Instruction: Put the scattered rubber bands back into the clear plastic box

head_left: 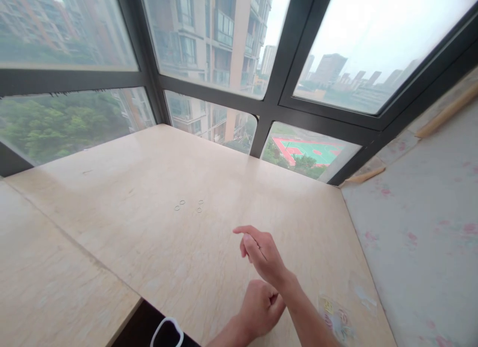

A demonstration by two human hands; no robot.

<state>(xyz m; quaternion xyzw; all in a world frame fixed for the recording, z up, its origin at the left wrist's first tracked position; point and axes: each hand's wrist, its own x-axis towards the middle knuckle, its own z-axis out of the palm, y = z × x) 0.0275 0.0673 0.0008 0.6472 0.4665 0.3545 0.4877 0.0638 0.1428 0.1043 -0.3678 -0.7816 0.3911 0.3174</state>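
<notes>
My right hand point(263, 252) hovers over or rests on the pale marble-patterned sill, its index finger stretched out to the left and its other fingers curled under the thumb. I see nothing in it. Below it, my left hand point(261, 307) is closed in a fist beside my right wrist, overlapping it in view; the inside of the fist is hidden. Several small thin rings lie up and left of my right fingertip, in two pairs: a left pair point(182, 202) and a right pair point(199, 210). Neither hand touches them.
A clear bag of coloured bands point(338, 319) lies by my right forearm. Dark-framed windows point(209, 95) border the sill point(130, 227) at the back. A flowered wall point(418, 237) stands on the right. A white loop point(179, 332) shows at the bottom, by a dark gap.
</notes>
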